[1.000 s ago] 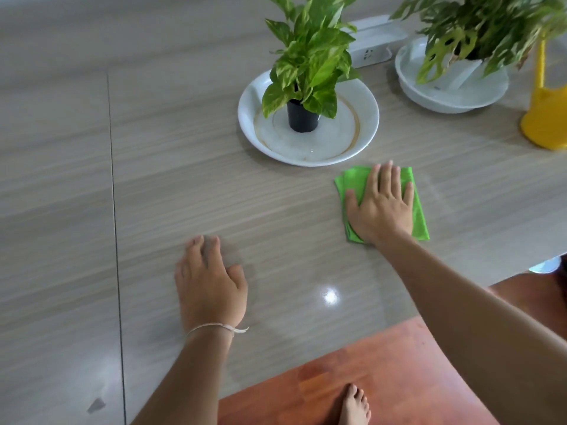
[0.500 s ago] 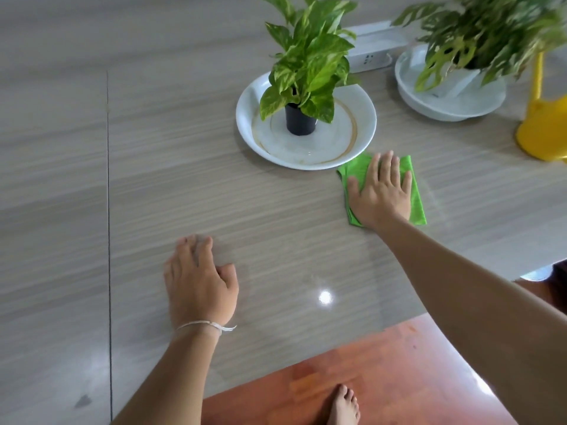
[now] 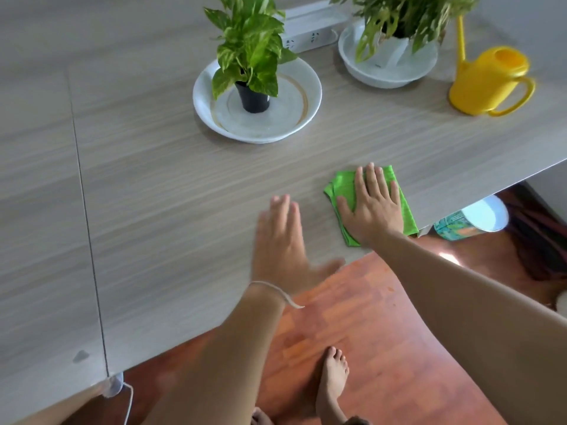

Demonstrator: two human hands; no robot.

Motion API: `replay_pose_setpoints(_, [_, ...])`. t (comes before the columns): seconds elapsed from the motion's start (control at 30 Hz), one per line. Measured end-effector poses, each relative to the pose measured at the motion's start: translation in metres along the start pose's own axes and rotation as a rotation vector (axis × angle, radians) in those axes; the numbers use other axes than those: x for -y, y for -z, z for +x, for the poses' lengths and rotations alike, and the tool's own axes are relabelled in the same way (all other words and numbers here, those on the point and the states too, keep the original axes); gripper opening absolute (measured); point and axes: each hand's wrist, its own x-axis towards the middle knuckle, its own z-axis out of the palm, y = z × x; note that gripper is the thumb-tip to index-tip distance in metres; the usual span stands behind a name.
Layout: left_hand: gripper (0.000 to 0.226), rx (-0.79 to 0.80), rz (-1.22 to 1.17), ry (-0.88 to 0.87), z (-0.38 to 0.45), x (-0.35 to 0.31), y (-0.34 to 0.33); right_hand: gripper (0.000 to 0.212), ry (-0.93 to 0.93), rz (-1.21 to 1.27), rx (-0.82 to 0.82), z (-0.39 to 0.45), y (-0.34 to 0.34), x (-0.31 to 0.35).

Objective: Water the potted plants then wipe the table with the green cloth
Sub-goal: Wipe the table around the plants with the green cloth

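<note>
My right hand (image 3: 372, 204) lies flat, fingers spread, pressing the folded green cloth (image 3: 342, 187) onto the grey table (image 3: 153, 194) near its front edge. My left hand (image 3: 280, 243) is open and blurred, flat at the table's edge just left of the cloth, holding nothing. A leafy plant in a small black pot (image 3: 253, 98) stands in a white dish (image 3: 299, 118) behind the hands. A second plant (image 3: 402, 13) sits in a white bowl (image 3: 383, 78) at the back right.
A yellow watering can (image 3: 487, 81) stands at the far right near the table edge. A white power strip (image 3: 310, 36) lies behind the plants. Below the table are a red wooden floor (image 3: 362, 317), my bare foot (image 3: 333, 378) and a white container (image 3: 478, 216).
My right hand has slid the cloth back toward the front edge, away from the dish. My left hand has moved right, close to the cloth. The view has shifted.
</note>
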Motion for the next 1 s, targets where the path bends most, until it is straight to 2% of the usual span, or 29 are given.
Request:
replay_pose_setpoints(0.1, [0.148, 0.169, 0.089, 0.042, 0.012, -0.023, -0.014, 0.086, -0.057, 0.009, -0.004, 0.013, 0.004, -0.019])
replay_pose_setpoints(0.17, [0.148, 0.233, 0.182, -0.002, 0.012, -0.024, -0.025, 0.088, -0.092, 0.012, -0.008, 0.023, 0.007, -0.031])
replay_pose_setpoints(0.3, [0.128, 0.124, 0.19, -0.013, 0.01, -0.019, -0.038, 0.085, -0.072, -0.012, -0.005, 0.034, 0.005, -0.035])
replay_pose_setpoints(0.5, [0.125, 0.132, 0.154, -0.009, 0.01, -0.023, -0.035, 0.086, -0.055, -0.024, 0.003, 0.042, 0.006, -0.041])
replay_pose_setpoints(0.73, [0.096, 0.073, 0.115, 0.024, 0.012, -0.024, -0.034, 0.084, -0.025, -0.028, -0.006, 0.071, 0.007, -0.044])
replay_pose_setpoints(1.0, [0.091, -0.017, 0.089, 0.104, 0.017, -0.033, -0.044, 0.085, 0.001, -0.028, 0.006, 0.119, 0.01, -0.042])
